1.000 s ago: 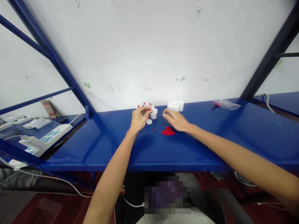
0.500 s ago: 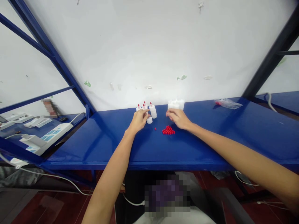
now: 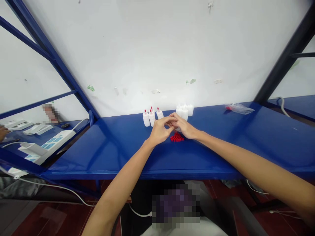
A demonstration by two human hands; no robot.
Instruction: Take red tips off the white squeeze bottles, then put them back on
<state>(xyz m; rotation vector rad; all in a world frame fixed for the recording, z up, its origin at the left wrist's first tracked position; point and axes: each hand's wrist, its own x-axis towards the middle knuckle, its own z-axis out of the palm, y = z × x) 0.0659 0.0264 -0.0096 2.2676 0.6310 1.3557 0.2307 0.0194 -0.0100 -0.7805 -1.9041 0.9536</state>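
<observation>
My left hand [image 3: 160, 131] reaches in over the table, its thumb and fingers curled to a pinch that meets the other hand. What lies between these fingertips is hidden. My right hand [image 3: 185, 126] is closed around a small white bottle [image 3: 178, 129], of which only a bit shows below the fingers. Just under the hands lies a cluster of small red caps [image 3: 177, 137]. Behind my left hand stand several white bottles with red tips [image 3: 146, 119]. Beyond my right hand is a group of white bottles [image 3: 182, 113] without visible red tips.
The blue table [image 3: 118, 150] runs up to a white wall. A clear plastic bag [image 3: 240, 108] with something red lies at the back right. Blue frame posts [image 3: 61, 68] rise at the sides. At left are a power strip [image 3: 57, 141] and part of another person's hand [image 3: 3, 132].
My left hand has moved right, from beside the red-tipped bottles to my right hand. My right hand has shifted slightly left. The single loose red cap is no longer visible.
</observation>
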